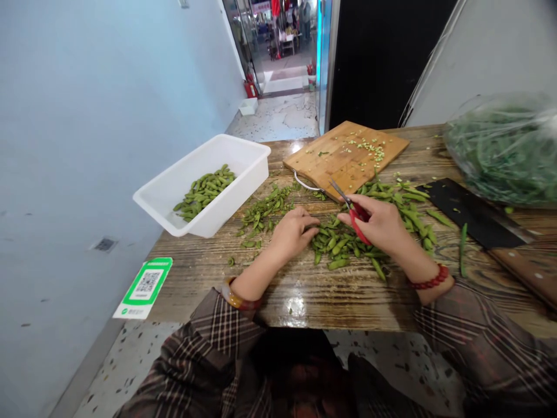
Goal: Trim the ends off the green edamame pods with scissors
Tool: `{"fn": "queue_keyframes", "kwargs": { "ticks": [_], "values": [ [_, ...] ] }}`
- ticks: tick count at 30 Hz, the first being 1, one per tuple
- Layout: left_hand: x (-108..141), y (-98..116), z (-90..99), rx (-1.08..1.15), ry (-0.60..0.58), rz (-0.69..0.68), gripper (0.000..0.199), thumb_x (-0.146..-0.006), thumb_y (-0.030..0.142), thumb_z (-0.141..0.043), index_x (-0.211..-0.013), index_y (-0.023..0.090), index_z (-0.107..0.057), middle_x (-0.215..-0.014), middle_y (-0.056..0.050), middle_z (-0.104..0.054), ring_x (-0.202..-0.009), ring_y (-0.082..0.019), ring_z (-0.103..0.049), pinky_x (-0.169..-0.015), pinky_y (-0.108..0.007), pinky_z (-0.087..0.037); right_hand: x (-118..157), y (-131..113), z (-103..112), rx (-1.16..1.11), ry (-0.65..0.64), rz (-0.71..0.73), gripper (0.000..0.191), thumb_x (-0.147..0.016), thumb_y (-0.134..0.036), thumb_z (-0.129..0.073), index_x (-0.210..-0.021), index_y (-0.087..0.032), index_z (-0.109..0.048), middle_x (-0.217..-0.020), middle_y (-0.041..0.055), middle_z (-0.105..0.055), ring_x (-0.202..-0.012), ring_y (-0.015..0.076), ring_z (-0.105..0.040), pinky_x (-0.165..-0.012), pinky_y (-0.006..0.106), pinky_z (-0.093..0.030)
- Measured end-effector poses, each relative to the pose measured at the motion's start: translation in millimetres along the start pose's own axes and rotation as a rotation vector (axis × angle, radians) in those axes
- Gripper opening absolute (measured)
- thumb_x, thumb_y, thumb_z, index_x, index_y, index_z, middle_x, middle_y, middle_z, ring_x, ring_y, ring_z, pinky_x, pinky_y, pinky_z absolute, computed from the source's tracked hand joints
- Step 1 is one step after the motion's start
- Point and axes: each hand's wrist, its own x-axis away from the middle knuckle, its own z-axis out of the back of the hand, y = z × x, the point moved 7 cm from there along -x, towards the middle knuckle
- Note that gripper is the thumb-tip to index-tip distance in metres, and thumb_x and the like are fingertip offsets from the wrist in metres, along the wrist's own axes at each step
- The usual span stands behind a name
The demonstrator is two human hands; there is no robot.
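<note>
Red-handled scissors [359, 225] are in my right hand [383, 225], their blades pointing up and left over the near edge of the cutting board. My left hand [295, 233] is at the left edge of a pile of green pods [337, 244], its fingers bent together; whatever they pinch is too small to make out. More pods [413, 215] lie behind and to the right of my right hand. Small green trimmings [268, 209] are scattered to the left, beyond my left hand. A white plastic tub [237, 194] at the left holds a heap of pods [204, 193].
A wooden cutting board [335, 152] with pale bits lies at the back of the table [278, 296]. On the right are a black cleaver [474, 212] and a bulging clear bag of greens [505, 151]. A green QR card [145, 287] sits at the left corner.
</note>
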Motion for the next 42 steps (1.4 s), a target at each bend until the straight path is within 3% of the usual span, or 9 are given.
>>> {"fn": "queue_keyframes", "kwargs": {
  "ticks": [3,5,9,12,14,21,27,37,42],
  "values": [
    [2,4,-4.8,-0.103,-0.054,-0.048,0.011,-0.077,0.016,-0.063,-0.085,0.018,-0.070,-0.090,-0.006,-0.058,-0.089,-0.019,-0.054,-0.080,-0.032,-0.042,0,-1,-2,-0.008,-0.011,0.002,0.044,-0.080,-0.048,-0.063,-0.112,-0.017,-0.068,-0.070,0.0014,-0.061,-0.061,0.0147,-0.054,-0.058,0.026,-0.041],
    [1,1,-2.0,-0.038,-0.038,-0.006,0.006,-0.075,0.014,-0.063,-0.080,0.017,-0.066,-0.083,-0.004,-0.057,-0.080,-0.017,-0.053,-0.074,-0.030,-0.042,1,-1,-3,-0.010,-0.008,0.009,0.044,-0.081,-0.048,-0.063,-0.111,-0.016,-0.067,-0.069,0.0013,-0.060,-0.060,0.0146,-0.053,-0.058,0.026,-0.042],
    [2,-11,7.3,0.378,0.058,0.199,0.012,-0.073,0.019,-0.067,-0.079,0.015,-0.058,-0.069,0.001,-0.054,-0.064,-0.011,-0.048,-0.062,-0.024,-0.037,1,-6,-4,-0.012,-0.010,0.082,0.043,-0.080,-0.047,-0.064,-0.110,-0.016,-0.067,-0.073,0.0027,-0.062,-0.062,0.0154,-0.054,-0.060,0.028,-0.045],
    [3,-10,10.4,0.699,0.124,0.243,0.024,-0.070,0.026,-0.073,-0.085,0.014,-0.061,-0.078,-0.001,-0.060,-0.073,-0.012,-0.054,-0.070,-0.024,-0.041,3,-10,-9,-0.024,-0.076,0.140,0.043,-0.078,-0.046,-0.066,-0.111,-0.017,-0.066,-0.078,0.0040,-0.063,-0.065,0.0161,-0.056,-0.062,0.028,-0.047],
    [5,-6,10.3,0.792,0.135,0.246,0.029,-0.068,0.028,-0.076,-0.091,0.014,-0.064,-0.082,-0.002,-0.063,-0.077,-0.013,-0.056,-0.075,-0.026,-0.042,4,-12,-13,-0.039,-0.128,0.155,0.044,-0.078,-0.045,-0.068,-0.112,-0.018,-0.065,-0.078,0.0040,-0.062,-0.066,0.0162,-0.056,-0.062,0.028,-0.047],
    [7,0,9.7,0.763,0.139,0.212,0.024,-0.072,0.033,-0.074,-0.088,0.015,-0.069,-0.073,0.000,-0.062,-0.069,-0.012,-0.052,-0.072,-0.025,-0.041,7,-17,-22,-0.078,-0.238,0.170,0.045,-0.076,-0.043,-0.070,-0.114,-0.020,-0.064,-0.080,0.0035,-0.063,-0.065,0.0156,-0.056,-0.063,0.029,-0.048],
    [6,6,4.7,0.770,0.075,0.157,0.022,-0.074,0.032,-0.072,-0.087,0.014,-0.068,-0.081,-0.003,-0.067,-0.075,-0.013,-0.057,-0.075,-0.026,-0.043,9,-25,-26,-0.127,-0.225,0.204,0.043,-0.077,-0.041,-0.069,-0.113,-0.019,-0.063,-0.081,0.0041,-0.063,-0.066,0.0153,-0.055,-0.062,0.027,-0.047],
    [5,2,1.3,0.770,0.001,0.256,0.022,-0.075,0.034,-0.068,-0.081,0.015,-0.059,-0.070,-0.001,-0.062,-0.066,-0.011,-0.052,-0.067,-0.024,-0.040,8,-18,-23,-0.071,-0.274,0.203,0.032,-0.081,-0.044,-0.065,-0.101,-0.020,-0.071,-0.075,0.0023,-0.069,-0.061,0.0143,-0.057,-0.059,0.024,-0.043],
    [3,-8,-0.8,0.987,-0.014,0.397,0.015,-0.075,0.028,-0.058,-0.085,0.018,-0.053,-0.071,0.000,-0.060,-0.061,-0.011,-0.052,-0.054,-0.022,-0.036,0,-7,-1,-0.024,-0.083,0.087,0.042,-0.077,-0.046,-0.069,-0.106,-0.016,-0.070,-0.072,0.0030,-0.068,-0.059,0.0151,-0.056,-0.057,0.025,-0.042]
  ]
}}
